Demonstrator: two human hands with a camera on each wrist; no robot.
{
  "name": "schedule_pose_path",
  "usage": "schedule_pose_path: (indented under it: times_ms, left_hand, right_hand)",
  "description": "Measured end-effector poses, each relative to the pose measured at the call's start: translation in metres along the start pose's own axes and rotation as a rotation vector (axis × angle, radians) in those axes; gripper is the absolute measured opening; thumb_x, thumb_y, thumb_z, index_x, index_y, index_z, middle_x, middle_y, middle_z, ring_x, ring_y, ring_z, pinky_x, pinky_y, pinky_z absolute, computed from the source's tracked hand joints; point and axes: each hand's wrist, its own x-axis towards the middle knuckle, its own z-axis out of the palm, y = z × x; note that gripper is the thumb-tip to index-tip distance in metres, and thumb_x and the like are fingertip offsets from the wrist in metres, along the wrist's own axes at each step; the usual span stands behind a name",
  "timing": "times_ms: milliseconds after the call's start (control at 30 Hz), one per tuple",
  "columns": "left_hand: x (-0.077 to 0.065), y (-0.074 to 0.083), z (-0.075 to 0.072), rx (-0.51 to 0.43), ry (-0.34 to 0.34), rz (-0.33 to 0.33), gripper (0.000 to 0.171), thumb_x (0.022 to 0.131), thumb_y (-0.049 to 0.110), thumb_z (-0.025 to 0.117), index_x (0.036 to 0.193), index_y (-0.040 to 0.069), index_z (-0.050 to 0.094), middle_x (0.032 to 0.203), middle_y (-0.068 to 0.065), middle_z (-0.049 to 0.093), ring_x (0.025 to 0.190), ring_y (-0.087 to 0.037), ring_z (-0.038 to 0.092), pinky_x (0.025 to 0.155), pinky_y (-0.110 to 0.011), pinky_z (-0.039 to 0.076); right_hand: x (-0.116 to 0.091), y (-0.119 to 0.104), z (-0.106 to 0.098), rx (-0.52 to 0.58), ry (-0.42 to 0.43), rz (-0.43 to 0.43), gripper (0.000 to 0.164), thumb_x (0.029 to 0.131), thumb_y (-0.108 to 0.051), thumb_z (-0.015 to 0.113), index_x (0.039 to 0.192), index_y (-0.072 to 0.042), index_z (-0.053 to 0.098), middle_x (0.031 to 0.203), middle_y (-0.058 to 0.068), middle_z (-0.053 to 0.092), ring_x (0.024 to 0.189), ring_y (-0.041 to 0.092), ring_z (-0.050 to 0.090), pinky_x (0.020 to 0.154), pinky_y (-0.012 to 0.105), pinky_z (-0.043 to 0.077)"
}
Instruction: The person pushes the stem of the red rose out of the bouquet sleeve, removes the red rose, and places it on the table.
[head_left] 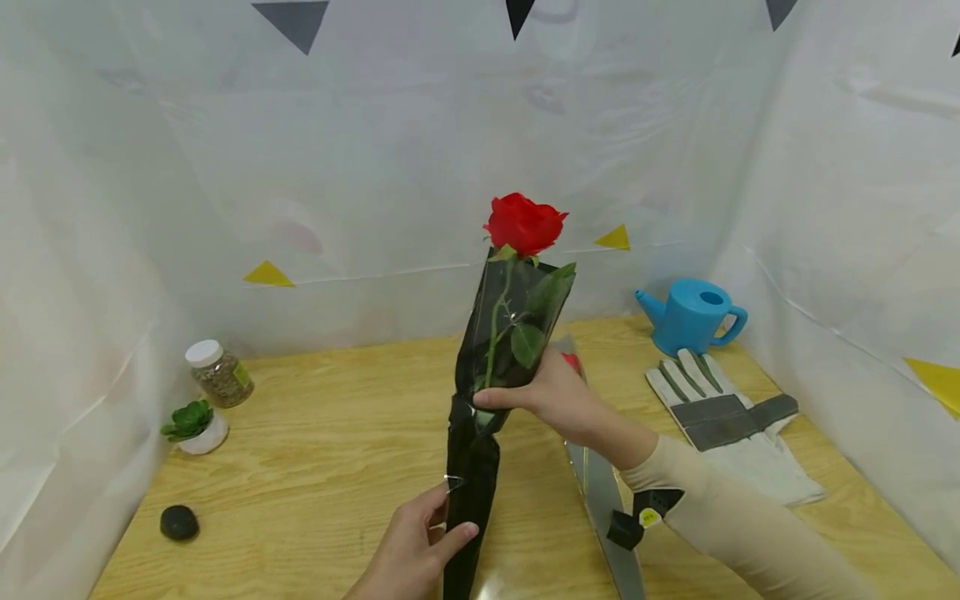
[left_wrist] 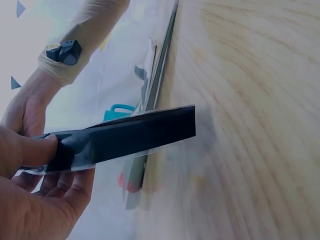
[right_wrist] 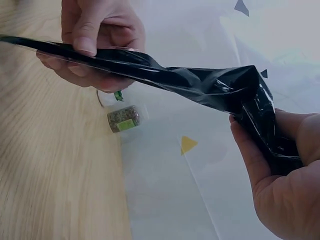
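A red rose stands out of a black wrapper with a clear front, held upright above the table, its green leaves showing through the film. Around the wrapper's middle, just below the leaves, my right hand grips it with the thumb across the front. Lower down, my left hand pinches the narrow tail between thumb and fingers. In the right wrist view the wrapper is creased and bends sharply near the right hand. The flat lower end sticks out past the left hand in the left wrist view.
Behind the right forearm lies a long grey wrapper with a bit of red at its top. To the right are work gloves and a blue watering can. At left stand a jar, a potted succulent and a black stone.
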Motion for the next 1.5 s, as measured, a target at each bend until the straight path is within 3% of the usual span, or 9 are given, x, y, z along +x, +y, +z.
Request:
schedule_pose_path:
  times_ms: [233, 433, 700, 900, 1033, 1100, 1267, 1367, 1500]
  left_hand:
    - [-0.005, -0.006, -0.003, -0.020, -0.020, 0.037, 0.040, 0.096, 0.014, 0.067, 0.133, 0.003, 0.057, 0.115, -0.009, 0.065, 0.108, -0.026, 0.062, 0.081, -0.035, 0.056]
    - [-0.005, -0.006, -0.001, -0.027, -0.021, 0.015, 0.035, 0.095, 0.012, 0.067, 0.129, 0.003, 0.060, 0.112, -0.009, 0.066, 0.106, -0.026, 0.063, 0.077, -0.034, 0.057]
    - [-0.005, -0.009, -0.001, 0.055, 0.012, 0.031, 0.034, 0.094, 0.009, 0.067, 0.127, 0.003, 0.062, 0.109, -0.007, 0.067, 0.094, -0.017, 0.064, 0.071, -0.029, 0.056]
    - [-0.006, -0.010, 0.001, 0.073, 0.031, 0.055, 0.032, 0.092, 0.006, 0.069, 0.123, 0.002, 0.064, 0.104, -0.005, 0.068, 0.085, -0.011, 0.064, 0.067, -0.027, 0.055]
    - [-0.007, -0.011, 0.002, 0.168, 0.048, 0.096, 0.016, 0.091, 0.012, 0.072, 0.105, 0.008, 0.065, 0.080, 0.006, 0.057, 0.064, -0.003, 0.051, 0.056, -0.022, 0.045]
    - [-0.006, -0.011, 0.002, 0.213, 0.056, 0.111, 0.013, 0.090, 0.014, 0.073, 0.101, 0.011, 0.065, 0.076, 0.007, 0.051, 0.061, -0.004, 0.045, 0.053, -0.022, 0.041]
    - [-0.002, -0.007, 0.000, 0.224, 0.062, 0.093, 0.020, 0.091, 0.013, 0.072, 0.111, 0.013, 0.070, 0.091, 0.006, 0.062, 0.069, -0.008, 0.052, 0.058, -0.025, 0.045]
    - [-0.002, -0.002, -0.001, 0.220, 0.079, 0.078, 0.022, 0.092, 0.012, 0.072, 0.114, 0.011, 0.070, 0.093, 0.005, 0.064, 0.074, -0.010, 0.053, 0.061, -0.026, 0.046]
    - [-0.002, 0.003, 0.000, 0.175, 0.112, 0.107, 0.023, 0.091, 0.007, 0.071, 0.114, 0.007, 0.069, 0.091, 0.002, 0.064, 0.079, -0.012, 0.058, 0.067, -0.027, 0.051]
  right_hand:
    - [0.002, -0.010, -0.006, 0.077, 0.019, -0.035, 0.083, 0.081, -0.008, 0.083, 0.147, -0.017, 0.035, 0.136, 0.012, 0.052, 0.120, 0.030, 0.055, 0.097, 0.042, 0.048]
    - [0.005, -0.015, -0.012, 0.086, 0.017, -0.044, 0.085, 0.080, -0.006, 0.083, 0.148, -0.020, 0.033, 0.137, 0.011, 0.050, 0.121, 0.031, 0.054, 0.099, 0.043, 0.046]
    - [0.005, -0.016, -0.017, 0.080, 0.006, -0.048, 0.083, 0.081, -0.008, 0.083, 0.148, -0.019, 0.035, 0.138, 0.010, 0.049, 0.123, 0.030, 0.053, 0.102, 0.043, 0.043]
    - [0.005, -0.014, -0.015, 0.000, 0.040, 0.003, 0.075, 0.078, -0.016, 0.087, 0.139, -0.012, 0.045, 0.130, 0.010, 0.056, 0.116, 0.029, 0.057, 0.097, 0.041, 0.047]
    - [0.003, -0.012, -0.011, -0.048, 0.029, 0.010, 0.069, 0.076, -0.019, 0.089, 0.133, -0.010, 0.051, 0.123, 0.011, 0.060, 0.110, 0.029, 0.060, 0.094, 0.040, 0.050]
    - [0.003, -0.012, -0.010, -0.078, 0.015, 0.023, 0.069, 0.076, -0.021, 0.089, 0.133, -0.010, 0.051, 0.123, 0.010, 0.061, 0.111, 0.027, 0.060, 0.094, 0.039, 0.050]
    - [0.001, -0.009, -0.006, -0.146, -0.015, 0.054, 0.073, 0.076, -0.028, 0.088, 0.135, -0.013, 0.048, 0.124, 0.007, 0.060, 0.113, 0.023, 0.060, 0.095, 0.038, 0.049]
    - [0.000, -0.004, -0.003, -0.179, -0.040, 0.039, 0.075, 0.077, -0.027, 0.088, 0.138, -0.014, 0.045, 0.126, 0.007, 0.059, 0.114, 0.024, 0.059, 0.096, 0.038, 0.047]
    - [-0.002, 0.003, -0.002, -0.261, -0.056, 0.012, 0.081, 0.079, -0.028, 0.086, 0.145, -0.018, 0.040, 0.135, 0.003, 0.053, 0.123, 0.022, 0.053, 0.101, 0.037, 0.042]
